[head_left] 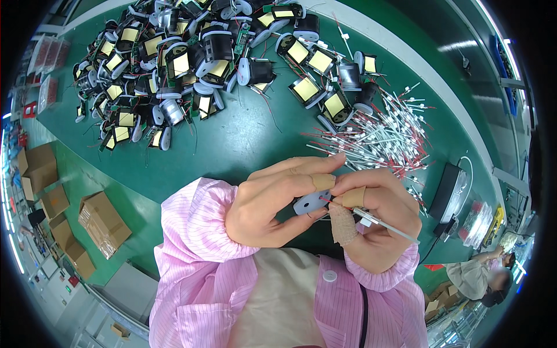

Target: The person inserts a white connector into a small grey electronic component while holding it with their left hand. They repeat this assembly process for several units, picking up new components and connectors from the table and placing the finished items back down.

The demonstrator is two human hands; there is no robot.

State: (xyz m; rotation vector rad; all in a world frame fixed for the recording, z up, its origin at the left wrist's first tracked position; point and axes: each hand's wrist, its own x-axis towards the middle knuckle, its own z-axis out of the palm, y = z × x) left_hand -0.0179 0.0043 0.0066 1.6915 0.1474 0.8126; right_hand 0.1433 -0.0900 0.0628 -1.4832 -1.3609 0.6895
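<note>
My left hand [270, 203] is closed around a small part with a blue-grey plastic end piece [308, 203]. That piece has dark holes in it, and the rest of the part is hidden by my fingers. Right beside it, my right hand [380, 220] pinches a thin wired cable [393, 229] with a white connector [365, 219]. A short red wire end meets the end piece between the two hands. Tan tape wraps several of my fingers. Beyond my right hand lies a heap of similar cables [389, 136] with white and red wires.
Several black cylindrical assemblies [217, 46] with grey end caps and pale yellow pads fill the far left of the green table [243, 139]. At the right stand a black box [447, 191] with a cord and clear plastic bags [476, 223]. Cardboard boxes [104, 223] sit on the floor at left. Another person [473, 275] is at far right.
</note>
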